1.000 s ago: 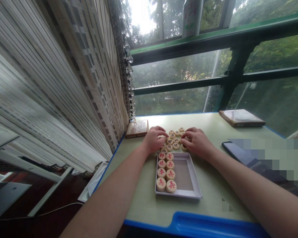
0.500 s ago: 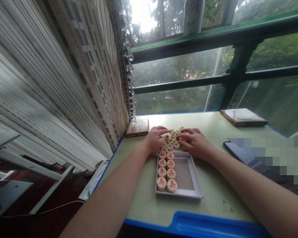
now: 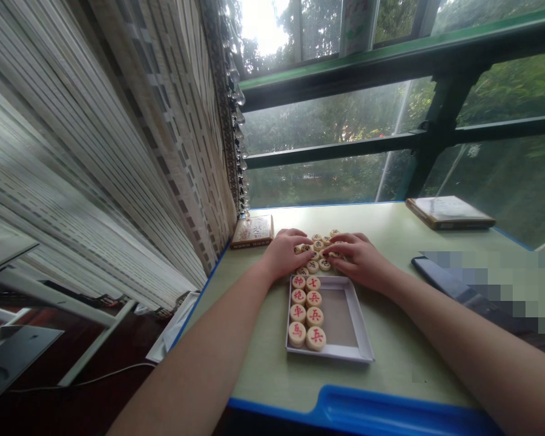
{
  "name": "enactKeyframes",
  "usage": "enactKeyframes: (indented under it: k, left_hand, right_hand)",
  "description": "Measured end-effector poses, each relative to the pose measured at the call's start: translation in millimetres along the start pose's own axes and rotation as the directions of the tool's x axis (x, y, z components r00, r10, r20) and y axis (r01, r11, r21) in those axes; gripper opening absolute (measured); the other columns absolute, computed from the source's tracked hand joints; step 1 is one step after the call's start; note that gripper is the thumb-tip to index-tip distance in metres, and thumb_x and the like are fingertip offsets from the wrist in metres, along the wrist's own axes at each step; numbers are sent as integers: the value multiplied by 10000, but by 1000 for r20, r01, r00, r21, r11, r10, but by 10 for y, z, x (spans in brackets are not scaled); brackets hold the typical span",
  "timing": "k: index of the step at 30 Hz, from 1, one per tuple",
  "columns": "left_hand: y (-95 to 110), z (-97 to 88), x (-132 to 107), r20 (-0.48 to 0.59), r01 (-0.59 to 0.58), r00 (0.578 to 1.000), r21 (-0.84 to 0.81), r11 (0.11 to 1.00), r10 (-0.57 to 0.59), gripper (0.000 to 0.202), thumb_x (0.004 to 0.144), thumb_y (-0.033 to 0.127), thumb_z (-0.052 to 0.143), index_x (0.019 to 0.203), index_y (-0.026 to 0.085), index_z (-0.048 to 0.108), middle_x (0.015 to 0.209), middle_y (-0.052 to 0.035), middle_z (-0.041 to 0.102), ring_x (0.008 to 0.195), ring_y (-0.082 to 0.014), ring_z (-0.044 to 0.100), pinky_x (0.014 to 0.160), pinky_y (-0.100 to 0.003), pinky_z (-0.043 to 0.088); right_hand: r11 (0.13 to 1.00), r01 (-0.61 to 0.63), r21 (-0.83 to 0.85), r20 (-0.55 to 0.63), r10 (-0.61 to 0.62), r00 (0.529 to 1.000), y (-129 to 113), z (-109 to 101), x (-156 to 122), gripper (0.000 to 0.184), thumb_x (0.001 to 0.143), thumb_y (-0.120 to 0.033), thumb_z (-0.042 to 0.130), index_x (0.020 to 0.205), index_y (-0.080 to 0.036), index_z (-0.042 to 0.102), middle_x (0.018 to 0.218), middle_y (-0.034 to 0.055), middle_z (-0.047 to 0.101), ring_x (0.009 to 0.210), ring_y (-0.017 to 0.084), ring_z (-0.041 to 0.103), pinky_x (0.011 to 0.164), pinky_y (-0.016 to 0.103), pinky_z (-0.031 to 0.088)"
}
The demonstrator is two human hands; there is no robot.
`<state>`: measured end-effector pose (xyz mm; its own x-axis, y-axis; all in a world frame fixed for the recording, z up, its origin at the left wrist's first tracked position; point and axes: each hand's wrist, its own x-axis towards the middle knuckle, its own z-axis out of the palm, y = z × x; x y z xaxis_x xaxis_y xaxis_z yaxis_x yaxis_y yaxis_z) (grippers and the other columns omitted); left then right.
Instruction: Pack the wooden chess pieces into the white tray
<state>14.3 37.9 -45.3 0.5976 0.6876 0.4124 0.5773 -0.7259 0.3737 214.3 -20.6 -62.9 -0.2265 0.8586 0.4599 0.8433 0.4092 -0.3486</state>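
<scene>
A loose cluster of black-lettered Chinese chess pieces (image 3: 313, 266) lies face up on the table just beyond a shallow white box (image 3: 364, 330). Inside that box, two columns of red-lettered pieces (image 3: 316, 338) fill the left part, while its grey bottom shows on the right. My left hand (image 3: 285, 253) rests at the cluster's left side, thumb and fingers spread apart over the pieces. From the right, my right hand (image 3: 358, 257) reaches to the cluster with its fingers apart, the fingertips at the pieces. Both hands partly hide the pieces beneath them.
A flat printed box (image 3: 253, 231) sits at the table's back left, and another flat box (image 3: 451, 212) at the back right. A dark phone-like object (image 3: 440, 278), partly pixelated, lies right of my arm. A blue tray edge (image 3: 390, 412) runs along the front. Curtains (image 3: 163, 121) hang left.
My left thumb has extended rightward over the pieces, covering one near the cluster's middle. The right hand has barely moved. The view has shifted slightly.
</scene>
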Motion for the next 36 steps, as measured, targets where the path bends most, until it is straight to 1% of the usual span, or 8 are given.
enactKeyframes:
  k: [5, 15, 17, 20, 24, 29, 33, 36]
  left_hand:
    - [13, -15, 10, 31, -8, 999, 24, 1000, 7, 172, 756, 319, 589, 807, 239, 732, 1034, -50, 631, 1006, -204, 532, 935, -360, 404]
    - [34, -36, 26, 92, -6, 996, 129, 992, -6, 252, 782, 368, 551, 927, 236, 709, 1092, -58, 608, 1054, -223, 503, 950, -356, 388]
    - [26, -40, 34, 85, 7, 996, 118, 993, -17, 235, 774, 355, 562, 908, 222, 702, 1070, -54, 618, 1043, -221, 511, 942, -352, 392]
    - [24, -35, 35, 65, 12, 998, 96, 995, -19, 191, 750, 323, 596, 869, 198, 679, 1025, -57, 632, 1025, -224, 519, 925, -356, 398]
    - [20, -13, 33, -9, 59, 998, 86, 995, -59, 143, 736, 260, 613, 843, 166, 631, 901, -63, 650, 939, -214, 550, 856, -349, 431]
    - [13, -32, 45, -212, 117, 972, 79, 990, -98, 52, 758, 198, 581, 783, 168, 616, 794, -36, 658, 795, -170, 582, 759, -310, 458]
    - [16, -69, 54, -354, 137, 925, -37, 990, -141, 59, 769, 214, 577, 782, 171, 615, 719, -3, 648, 636, -112, 581, 647, -247, 466]
    - [23, -69, 61, -378, 124, 914, -94, 988, -150, 57, 755, 207, 591, 770, 165, 626, 711, -3, 649, 634, -104, 586, 631, -228, 469]
  right_hand:
    - [1000, -11, -2, -3, 11, 1000, 4, 4, 9, 226, 796, -332, 528, 928, -293, 708, 1091, 38, 621, 1024, 225, 503, 925, 388, 379]
    - [1000, 0, 15, -54, 0, 999, -32, -82, 12, 237, 800, -296, 494, 838, -239, 721, 995, 57, 652, 951, 220, 519, 859, 345, 395]
    - [999, -19, 45, 30, 18, 999, -98, -188, -7, 264, 804, -343, 482, 755, -212, 706, 785, 52, 658, 761, 184, 548, 696, 292, 420]
    - [995, -94, 16, 236, 87, 968, -195, -337, -43, 266, 765, -385, 501, 657, -206, 665, 537, 3, 568, 486, 124, 450, 464, 252, 304]
    - [997, -74, 11, 350, 66, 934, -258, -416, -65, 196, 716, -316, 527, 594, -202, 629, 536, -6, 563, 467, 102, 422, 442, 231, 267]
    - [999, 3, 32, 389, -15, 921, -304, -401, -72, 141, 710, -243, 534, 660, -187, 654, 572, 3, 584, 504, 98, 440, 476, 214, 297]
    - [1000, 16, 25, 381, -24, 924, -316, -342, -80, 210, 777, -264, 485, 702, -182, 663, 627, 26, 621, 538, 108, 463, 512, 220, 316]
    - [1000, 29, 11, 347, -31, 937, -296, -279, -77, 234, 801, -290, 474, 700, -177, 652, 633, 36, 621, 549, 116, 469, 530, 226, 326]
